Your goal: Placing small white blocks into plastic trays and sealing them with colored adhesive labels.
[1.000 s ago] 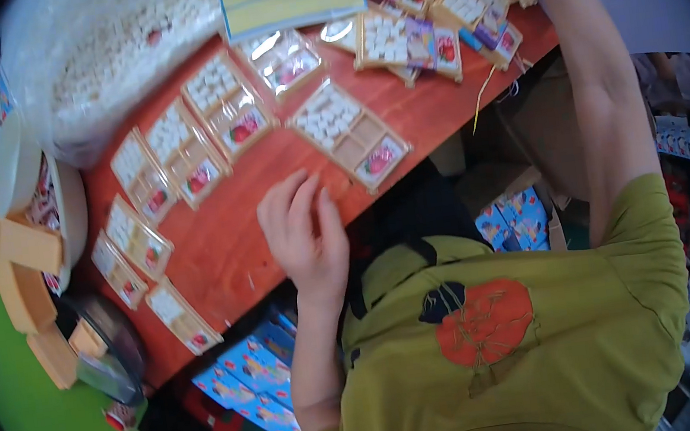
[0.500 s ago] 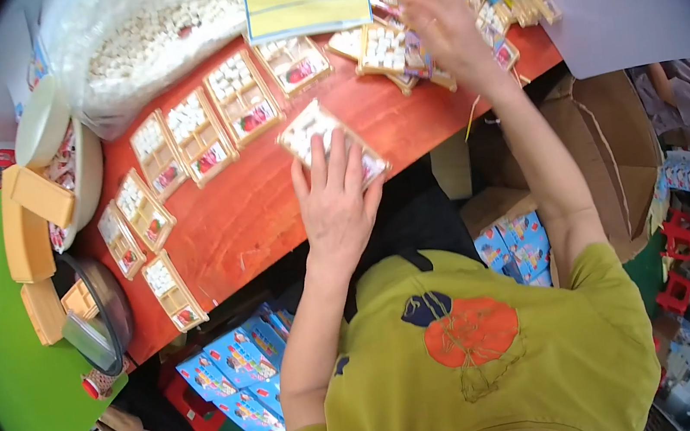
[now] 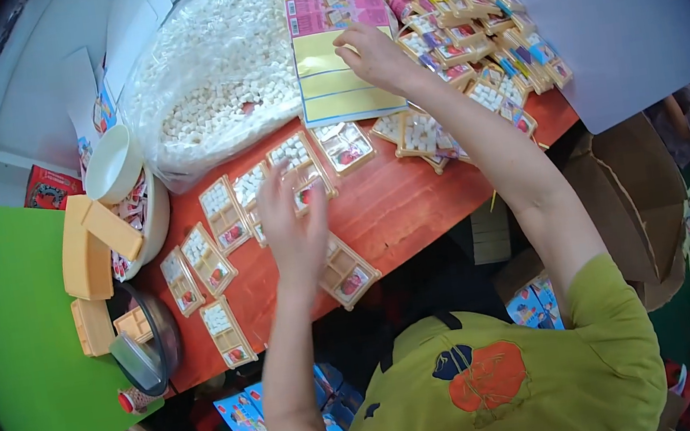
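Note:
My left hand [image 3: 292, 222] is raised over the red table, blurred, its fingers stretched and holding nothing visible. Under and beside it lies a compartment tray [image 3: 349, 274] with a strawberry picture, partly hidden by that hand. Over a label sheet [image 3: 351, 97], printed at its far end and bare yellow nearer me, my right hand [image 3: 377, 59] has its fingers bent together at the border of the printed part. What sits between those fingertips is too small to tell. Several trays of white cubes [image 3: 222, 205] lie left of and behind my left hand.
A clear bag of white cubes [image 3: 217, 101] lies at the back. Piled trays [image 3: 469, 33] fill the far right. At the left stand a white bowl [image 3: 113, 163], orange trays [image 3: 87, 258] and a dark-rimmed tub [image 3: 171, 334]. An open cardboard box [image 3: 639, 194] is at the right.
My left hand has lifted off the tray and moved left. My right hand has gone from the pile of trays to the label sheet. The whole view has shifted, showing more of the sheet.

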Demonstrator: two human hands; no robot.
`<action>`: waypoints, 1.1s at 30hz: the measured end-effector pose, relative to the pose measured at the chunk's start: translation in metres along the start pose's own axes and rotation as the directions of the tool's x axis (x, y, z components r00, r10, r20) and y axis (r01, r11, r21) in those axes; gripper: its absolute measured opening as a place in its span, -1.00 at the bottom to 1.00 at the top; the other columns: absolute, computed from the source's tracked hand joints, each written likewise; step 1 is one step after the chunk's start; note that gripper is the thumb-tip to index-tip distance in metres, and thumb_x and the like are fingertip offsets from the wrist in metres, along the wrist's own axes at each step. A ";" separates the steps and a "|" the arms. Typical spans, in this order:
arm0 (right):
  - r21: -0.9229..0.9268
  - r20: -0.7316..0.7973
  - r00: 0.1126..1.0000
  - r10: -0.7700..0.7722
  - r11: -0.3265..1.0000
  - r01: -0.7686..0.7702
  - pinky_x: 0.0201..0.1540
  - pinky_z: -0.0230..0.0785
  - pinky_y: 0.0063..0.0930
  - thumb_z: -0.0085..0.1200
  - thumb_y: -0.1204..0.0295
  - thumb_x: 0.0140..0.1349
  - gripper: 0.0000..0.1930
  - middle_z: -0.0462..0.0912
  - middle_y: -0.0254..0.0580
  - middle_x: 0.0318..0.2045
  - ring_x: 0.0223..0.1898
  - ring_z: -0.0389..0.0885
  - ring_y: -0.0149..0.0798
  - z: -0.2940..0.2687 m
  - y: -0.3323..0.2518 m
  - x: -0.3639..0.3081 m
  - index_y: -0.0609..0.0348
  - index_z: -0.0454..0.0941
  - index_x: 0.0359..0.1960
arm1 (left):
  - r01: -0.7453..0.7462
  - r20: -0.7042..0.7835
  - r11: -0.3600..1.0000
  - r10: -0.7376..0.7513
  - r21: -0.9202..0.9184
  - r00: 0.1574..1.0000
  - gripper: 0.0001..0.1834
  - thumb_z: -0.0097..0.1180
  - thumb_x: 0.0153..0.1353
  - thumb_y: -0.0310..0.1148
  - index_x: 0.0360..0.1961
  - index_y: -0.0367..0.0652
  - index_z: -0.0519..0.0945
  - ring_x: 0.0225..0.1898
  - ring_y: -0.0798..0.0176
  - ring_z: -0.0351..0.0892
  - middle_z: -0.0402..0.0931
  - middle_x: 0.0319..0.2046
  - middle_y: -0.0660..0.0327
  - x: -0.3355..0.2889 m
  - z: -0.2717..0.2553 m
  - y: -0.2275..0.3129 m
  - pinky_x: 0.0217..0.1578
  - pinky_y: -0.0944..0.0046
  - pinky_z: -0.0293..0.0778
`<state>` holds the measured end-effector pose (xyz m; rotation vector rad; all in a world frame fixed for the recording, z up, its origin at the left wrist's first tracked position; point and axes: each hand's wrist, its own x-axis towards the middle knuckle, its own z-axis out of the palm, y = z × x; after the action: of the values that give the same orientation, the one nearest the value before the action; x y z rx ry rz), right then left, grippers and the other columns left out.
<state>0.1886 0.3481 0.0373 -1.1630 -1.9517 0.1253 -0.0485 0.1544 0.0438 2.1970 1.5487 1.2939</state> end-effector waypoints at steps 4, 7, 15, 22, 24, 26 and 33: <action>0.021 -0.020 0.998 -0.065 0.998 0.066 0.02 0.42 -0.12 0.03 0.43 0.26 -0.83 0.59 0.05 -0.25 -0.08 0.55 0.07 0.013 0.002 0.037 0.27 0.62 -0.28 | 0.302 0.028 0.904 -0.308 -0.301 0.951 -0.64 0.20 0.21 -0.35 -0.04 -0.39 0.58 0.00 0.03 0.57 0.57 -0.02 -0.04 0.137 0.045 -0.044 0.02 0.17 0.47; -0.006 0.001 0.995 -0.100 0.995 0.100 0.01 0.44 -0.11 0.03 0.47 0.22 -0.85 0.59 0.04 -0.26 -0.08 0.55 0.06 0.029 -0.007 0.059 0.27 0.63 -0.33 | 0.400 0.047 0.820 -0.419 -0.409 0.907 -0.62 0.22 0.18 -0.37 -0.06 -0.46 0.59 -0.11 0.12 0.60 0.62 -0.12 -0.02 0.200 0.087 -0.089 -0.11 0.23 0.51; -0.198 0.092 0.994 0.057 0.979 -0.038 -0.04 0.46 -0.15 0.07 0.44 0.20 -0.85 0.61 -0.06 -0.28 -0.12 0.57 0.02 0.055 0.023 0.086 0.20 0.67 -0.31 | 0.660 0.409 0.529 -0.522 -0.534 0.749 -0.73 0.26 0.13 -0.49 -0.15 -0.42 0.65 -0.33 0.34 0.60 0.65 -0.31 0.11 0.237 0.120 -0.090 -0.29 0.36 0.50; -0.180 0.246 0.967 0.060 0.984 -0.015 -0.14 0.52 -0.14 0.14 0.39 0.16 -0.83 0.68 0.03 -0.39 -0.27 0.67 0.06 0.049 0.022 0.110 0.21 0.71 -0.34 | 0.520 0.286 0.533 -0.462 -0.667 0.840 -0.80 0.26 0.17 -0.51 -0.20 -0.41 0.68 -0.35 0.35 0.59 0.65 -0.30 0.16 0.234 0.124 -0.092 -0.29 0.39 0.50; -0.184 0.265 0.964 0.034 0.983 0.016 -0.16 0.53 -0.14 0.14 0.39 0.17 -0.83 0.68 0.05 -0.41 -0.30 0.68 0.07 0.043 0.018 0.117 0.21 0.71 -0.34 | 0.482 0.249 0.588 -0.434 -0.650 0.866 -0.82 0.27 0.17 -0.50 -0.23 -0.40 0.69 -0.34 0.36 0.59 0.65 -0.30 0.18 0.234 0.126 -0.096 -0.27 0.39 0.49; -0.209 0.316 0.949 0.006 0.976 0.064 -0.18 0.53 -0.14 0.14 0.39 0.17 -0.83 0.68 0.06 -0.42 -0.31 0.67 0.08 0.037 0.017 0.122 0.19 0.71 -0.34 | 0.311 0.070 0.777 -0.327 -0.548 0.942 -0.85 0.27 0.16 -0.50 -0.28 -0.39 0.71 -0.36 0.39 0.57 0.64 -0.35 0.22 0.237 0.132 -0.099 -0.27 0.40 0.48; -0.212 0.282 0.959 0.043 0.977 0.018 -0.19 0.54 -0.17 0.14 0.39 0.15 -0.83 0.68 0.07 -0.42 -0.33 0.68 0.07 0.042 0.020 0.119 0.19 0.72 -0.33 | 0.289 0.061 0.718 -0.326 -0.633 0.943 -0.85 0.26 0.16 -0.50 -0.27 -0.38 0.71 -0.37 0.41 0.57 0.65 -0.36 0.23 0.236 0.140 -0.101 -0.28 0.41 0.48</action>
<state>0.1475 0.4634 0.0730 -1.3581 -2.2550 0.0961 0.0033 0.4419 0.0320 1.4202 1.1702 1.4866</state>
